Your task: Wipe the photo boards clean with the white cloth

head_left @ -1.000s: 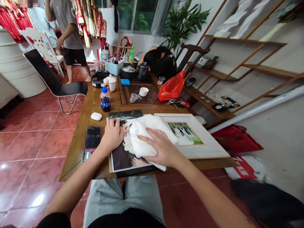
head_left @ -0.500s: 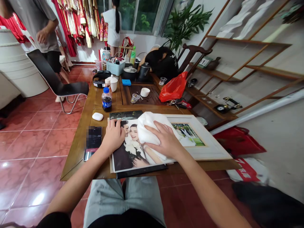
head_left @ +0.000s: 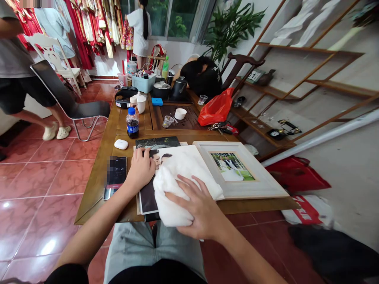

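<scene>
My right hand (head_left: 197, 205) grips a bunched white cloth (head_left: 173, 189) that covers much of a large photo print (head_left: 149, 199) of a couple. The cloth hangs over the print's near edge. My left hand (head_left: 141, 165) rests flat on the left side of the print, fingers stretched toward its far edge. Under the print lies a dark photo panel (head_left: 160, 141), partly hidden. To the right, a white-framed photo (head_left: 232, 165) of a couple on grass lies on the table, its left part beside the print.
On the wooden table (head_left: 94, 193) are a phone (head_left: 116, 175), a white earbud case (head_left: 121, 144), a cola bottle (head_left: 132, 124), a small white cup (head_left: 180, 114) and a red plastic bag (head_left: 216, 108). A black chair (head_left: 74, 106) stands left. Several people are nearby.
My right hand has drawn the cloth toward me and down over the print's near edge. My left hand stays put. A person at the left has stepped further left.
</scene>
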`<state>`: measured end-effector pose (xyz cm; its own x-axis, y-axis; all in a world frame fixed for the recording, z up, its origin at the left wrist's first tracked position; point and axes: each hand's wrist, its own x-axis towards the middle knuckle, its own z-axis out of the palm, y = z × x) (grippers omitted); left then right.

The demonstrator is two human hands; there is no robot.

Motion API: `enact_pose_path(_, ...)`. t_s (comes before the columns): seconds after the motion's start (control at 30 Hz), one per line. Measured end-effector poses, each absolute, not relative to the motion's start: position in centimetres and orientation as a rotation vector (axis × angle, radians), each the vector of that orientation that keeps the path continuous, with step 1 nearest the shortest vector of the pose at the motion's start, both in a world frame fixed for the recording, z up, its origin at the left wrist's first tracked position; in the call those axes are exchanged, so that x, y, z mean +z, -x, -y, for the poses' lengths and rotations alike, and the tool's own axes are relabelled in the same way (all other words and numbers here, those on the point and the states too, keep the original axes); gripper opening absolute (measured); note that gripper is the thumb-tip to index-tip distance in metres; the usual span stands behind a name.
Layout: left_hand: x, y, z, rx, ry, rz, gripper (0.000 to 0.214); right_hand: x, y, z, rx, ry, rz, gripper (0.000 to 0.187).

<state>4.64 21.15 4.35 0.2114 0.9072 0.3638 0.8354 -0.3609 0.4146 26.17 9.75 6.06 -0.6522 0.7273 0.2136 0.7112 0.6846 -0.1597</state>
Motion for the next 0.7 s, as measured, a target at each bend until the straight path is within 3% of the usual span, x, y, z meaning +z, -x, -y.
enact_pose_path(0.33, 4.4, -4.5, -21.4, 0.766, -2.299, -1.694, 0.040, 5.7, -23.1, -8.3, 0.281, 0.956, 2.739, 0.083)
enact_pose_path(0.57, 4.5, -4.6, -21.1, 0.801, -2.305, -1.667, 0.041, 5.4, -24.6, -8.2, 0.094, 1.006, 2.697, 0.088)
enact_pose_path(0.7, 4.2, -4.5, -21.3, 0.819, -2.339, -1.664, 0.041, 5.1, -26.9, -7.7, -0.035, 1.100, 2.595, 0.079)
